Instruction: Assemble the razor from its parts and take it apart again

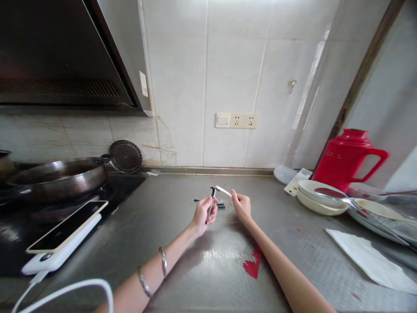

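Note:
My left hand (204, 214) is closed around a slim dark-and-silver tool (213, 199) with a small T-shaped head, held upright just above the counter. Between the fingertips of my right hand (241, 204) is a thin white stick (223, 191). Its far end comes close to the tool's head; whether they touch I cannot tell. Partly hidden behind my left hand, small dark and green pieces (221, 206) lie on the metal counter (182, 256).
A pan (58, 178) sits on the stove at left, with a phone (70, 226) on a white power bank (61, 248) in front. Bowls (321, 204), a red thermos jug (348, 158) and a white paper (371, 261) stand or lie at right. A red patch (252, 266) marks the counter.

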Motion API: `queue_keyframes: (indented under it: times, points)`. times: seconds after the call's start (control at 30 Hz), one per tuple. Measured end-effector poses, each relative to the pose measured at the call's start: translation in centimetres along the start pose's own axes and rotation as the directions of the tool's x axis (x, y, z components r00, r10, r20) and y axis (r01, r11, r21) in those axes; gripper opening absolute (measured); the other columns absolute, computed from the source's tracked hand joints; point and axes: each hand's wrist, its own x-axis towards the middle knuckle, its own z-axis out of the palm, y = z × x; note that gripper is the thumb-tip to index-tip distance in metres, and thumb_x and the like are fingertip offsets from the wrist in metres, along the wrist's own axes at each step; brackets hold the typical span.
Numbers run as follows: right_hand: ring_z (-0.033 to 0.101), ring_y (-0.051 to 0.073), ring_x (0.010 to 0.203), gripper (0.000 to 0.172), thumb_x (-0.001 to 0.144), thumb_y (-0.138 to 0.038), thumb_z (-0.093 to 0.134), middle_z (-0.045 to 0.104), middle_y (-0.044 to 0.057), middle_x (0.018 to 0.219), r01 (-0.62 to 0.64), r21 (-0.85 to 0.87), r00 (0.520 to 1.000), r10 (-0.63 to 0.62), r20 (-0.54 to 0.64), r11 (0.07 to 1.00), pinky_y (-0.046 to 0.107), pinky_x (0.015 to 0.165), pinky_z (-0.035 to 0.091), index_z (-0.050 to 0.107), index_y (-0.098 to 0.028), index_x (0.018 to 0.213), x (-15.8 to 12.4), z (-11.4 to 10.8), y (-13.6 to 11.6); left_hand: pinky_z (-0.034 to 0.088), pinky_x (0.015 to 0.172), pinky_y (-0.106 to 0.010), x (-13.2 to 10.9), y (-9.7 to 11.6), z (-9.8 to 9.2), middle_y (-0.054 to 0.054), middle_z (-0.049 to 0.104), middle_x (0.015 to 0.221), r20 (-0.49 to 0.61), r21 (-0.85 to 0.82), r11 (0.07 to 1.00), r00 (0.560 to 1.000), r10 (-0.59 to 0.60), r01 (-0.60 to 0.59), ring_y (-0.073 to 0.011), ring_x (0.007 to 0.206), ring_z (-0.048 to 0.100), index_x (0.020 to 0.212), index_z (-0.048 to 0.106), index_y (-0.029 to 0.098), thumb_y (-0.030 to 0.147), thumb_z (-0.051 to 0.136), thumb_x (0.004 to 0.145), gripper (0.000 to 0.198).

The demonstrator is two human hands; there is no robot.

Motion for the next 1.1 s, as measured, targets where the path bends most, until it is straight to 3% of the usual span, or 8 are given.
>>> queue_keyframes:
  times: [0.5,0.7,0.9,1.0,1.1]
  points:
    - [0.024,0.008,0.045,0.051,0.081,-0.056,0.035,0.023,-0.004,0.047,0.096,-0.013,0.995,-0.097,-0.032,0.995,0.023,0.045,0.017,0.025,-0.02,0.047,0.5,-1.3,0.0,0.013,0.028,-0.014,-0.1,0.1,0.1,0.007,0.039,0.049,0.035,-0.05,0.998,0.999,-0.036,0.038,-0.0018,0.031,0.023,0.077,0.049,0.015,0.044,0.051,0.081,0.029]
    - [0.025,0.008,0.046,0.05,0.082,-0.054,0.037,0.024,-0.004,0.048,0.096,0.01,0.995,-0.096,-0.023,0.995,0.023,0.046,0.019,0.025,-0.02,0.047,0.3,-0.8,-0.4,0.015,0.028,-0.015,-0.1,-0.1,0.1,0.008,0.037,0.049,0.057,-0.03,0.999,0.998,-0.032,0.034,-0.0026,0.031,0.023,0.078,0.048,0.016,0.046,0.05,0.08,0.03]
    - [0.024,0.008,0.046,0.05,0.081,-0.053,0.04,0.022,-0.005,0.047,0.07,-0.068,0.992,-0.076,-0.099,0.995,0.023,0.046,0.019,0.026,-0.02,0.046,1.4,-2.5,0.4,0.025,0.033,-0.016,0.5,-0.4,-0.5,0.007,0.038,0.051,-0.021,0.232,0.966,0.992,0.121,-0.113,-0.0039,0.035,0.031,0.077,0.048,0.016,0.052,0.048,0.079,0.036]
    - [0.027,0.008,0.045,0.05,0.082,-0.052,0.038,0.026,-0.005,0.044,0.083,-0.111,0.982,-0.101,-0.162,0.99,0.023,0.046,0.02,0.029,-0.02,0.045,1.5,-3.4,-1.3,0.031,0.037,-0.017,0.8,-0.7,-0.8,0.007,0.04,0.052,-0.095,0.348,0.922,0.972,0.213,-0.168,-0.0049,0.04,0.036,0.078,0.049,0.016,0.053,0.048,0.078,0.037]
    - [0.033,0.009,0.046,0.05,0.082,-0.05,0.041,0.036,-0.004,0.044,0.146,-0.262,0.955,-0.204,-0.213,0.954,0.023,0.05,0.023,0.036,-0.018,0.044,0.9,-3.5,-3.5,0.031,0.035,-0.017,0.8,-1.0,-0.5,0.007,0.041,0.055,-0.161,0.403,0.904,0.961,0.224,-0.144,-0.0051,0.039,0.036,0.078,0.047,0.017,0.051,0.047,0.078,0.034]
